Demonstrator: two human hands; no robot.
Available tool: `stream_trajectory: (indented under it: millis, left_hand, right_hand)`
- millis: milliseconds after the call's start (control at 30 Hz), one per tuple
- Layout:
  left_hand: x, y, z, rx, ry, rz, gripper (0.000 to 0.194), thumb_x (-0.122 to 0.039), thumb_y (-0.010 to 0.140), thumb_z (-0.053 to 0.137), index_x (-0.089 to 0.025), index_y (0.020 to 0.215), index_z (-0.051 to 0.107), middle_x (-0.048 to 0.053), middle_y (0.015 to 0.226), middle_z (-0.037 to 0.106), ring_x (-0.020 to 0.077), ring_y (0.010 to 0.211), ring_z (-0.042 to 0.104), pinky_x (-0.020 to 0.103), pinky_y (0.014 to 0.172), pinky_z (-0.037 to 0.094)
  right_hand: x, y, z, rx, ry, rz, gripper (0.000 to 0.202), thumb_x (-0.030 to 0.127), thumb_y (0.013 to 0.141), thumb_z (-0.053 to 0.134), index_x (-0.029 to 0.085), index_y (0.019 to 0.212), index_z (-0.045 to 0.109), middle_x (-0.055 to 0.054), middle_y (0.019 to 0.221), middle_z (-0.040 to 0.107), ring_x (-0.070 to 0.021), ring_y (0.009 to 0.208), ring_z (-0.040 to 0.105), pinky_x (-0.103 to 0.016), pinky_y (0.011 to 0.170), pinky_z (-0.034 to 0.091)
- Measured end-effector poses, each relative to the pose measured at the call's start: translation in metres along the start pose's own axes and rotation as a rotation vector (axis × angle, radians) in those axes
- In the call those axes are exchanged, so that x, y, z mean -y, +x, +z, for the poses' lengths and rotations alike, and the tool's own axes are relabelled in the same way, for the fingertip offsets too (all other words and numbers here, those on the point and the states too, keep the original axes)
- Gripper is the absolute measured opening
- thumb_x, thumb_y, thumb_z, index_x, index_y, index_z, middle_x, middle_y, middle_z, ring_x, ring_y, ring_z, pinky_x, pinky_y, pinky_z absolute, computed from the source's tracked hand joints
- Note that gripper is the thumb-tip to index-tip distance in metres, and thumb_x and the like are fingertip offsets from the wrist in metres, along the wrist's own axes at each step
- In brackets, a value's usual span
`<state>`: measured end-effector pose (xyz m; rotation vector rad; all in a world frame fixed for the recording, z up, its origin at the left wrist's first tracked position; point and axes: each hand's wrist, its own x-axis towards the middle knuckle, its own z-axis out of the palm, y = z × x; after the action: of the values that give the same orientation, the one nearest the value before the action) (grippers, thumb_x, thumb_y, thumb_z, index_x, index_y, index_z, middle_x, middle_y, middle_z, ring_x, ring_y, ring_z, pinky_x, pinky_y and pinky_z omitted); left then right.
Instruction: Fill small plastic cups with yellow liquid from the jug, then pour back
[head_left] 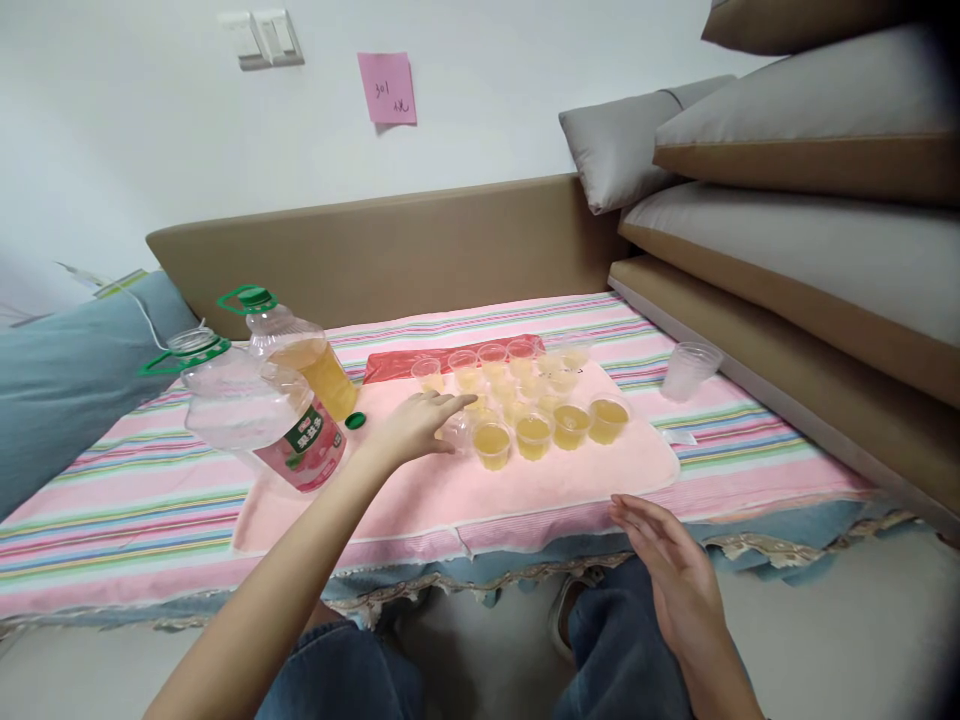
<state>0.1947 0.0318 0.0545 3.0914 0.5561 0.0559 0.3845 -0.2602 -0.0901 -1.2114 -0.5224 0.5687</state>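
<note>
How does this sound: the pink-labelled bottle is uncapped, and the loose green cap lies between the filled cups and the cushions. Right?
Not quite: the head view shows the loose green cap between the filled cups and the pink-labelled bottle. That bottle is uncapped, as you say.

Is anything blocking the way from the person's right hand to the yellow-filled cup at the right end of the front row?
Nothing visible does: only part of the pink mat lies between the right hand and that cup.
</note>
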Motion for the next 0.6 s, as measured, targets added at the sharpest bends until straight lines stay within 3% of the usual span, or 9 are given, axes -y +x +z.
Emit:
stream_trajectory:
  millis: [100,200,267,433,600]
  left_hand:
    - [-0.004,-0.010,-0.003,-0.120,-0.230,-0.089,0.073,-0.032,0.075,0.075,-0.025,0.140,0.043,0.012,0.133,0.062,0.0284,0.119,0.058,0.043,0.098,0.044]
    - [-0.017,-0.025,-0.004,-0.280,-0.611,-0.181,0.073,-0.038,0.074,0.076,-0.024,0.137,0.042,0.012,0.136,0.059,0.0254,0.122,0.056,0.044,0.104,0.043]
    - [-0.032,-0.033,0.001,-0.297,-0.876,-0.186,0.070,-0.040,0.074,0.076,-0.023,0.133,0.043,0.012,0.131,0.062,0.0236,0.121,0.058,0.044,0.104,0.043]
    - [-0.078,-0.034,0.033,-0.311,-1.407,-0.165,0.057,-0.050,0.074,0.075,-0.021,0.120,0.057,0.014,0.134,0.061,0.0270,0.121,0.059,0.044,0.103,0.046]
    - [-0.123,-0.014,0.066,-0.311,-1.764,-0.207,0.056,-0.050,0.077,0.073,-0.025,0.125,0.062,0.011,0.141,0.057,0.0283,0.132,0.050,0.044,0.109,0.041]
  right_hand:
    - [0.000,-0.001,-0.001,-0.009,0.000,0.002,0.036,0.040,0.075,0.078,0.025,0.107,0.071,-0.010,0.117,0.072,-0.0287,0.110,0.066,-0.043,0.097,0.051]
    - [0.002,-0.001,0.000,-0.006,-0.010,0.011,0.037,0.041,0.075,0.078,0.025,0.107,0.071,-0.010,0.117,0.072,-0.0285,0.110,0.066,-0.041,0.097,0.051]
    - [0.003,-0.002,0.004,0.005,-0.032,0.017,0.038,0.041,0.075,0.078,0.025,0.108,0.070,-0.010,0.118,0.071,-0.0281,0.110,0.065,-0.040,0.095,0.052]
    - [0.016,0.001,0.034,0.074,-0.076,0.006,0.035,0.044,0.076,0.077,0.026,0.106,0.070,-0.009,0.115,0.071,-0.0263,0.107,0.066,-0.039,0.095,0.052]
    - [0.044,0.012,0.064,0.323,-0.070,-0.095,0.043,0.042,0.077,0.077,0.029,0.117,0.067,-0.008,0.125,0.067,-0.0269,0.120,0.060,-0.042,0.104,0.047]
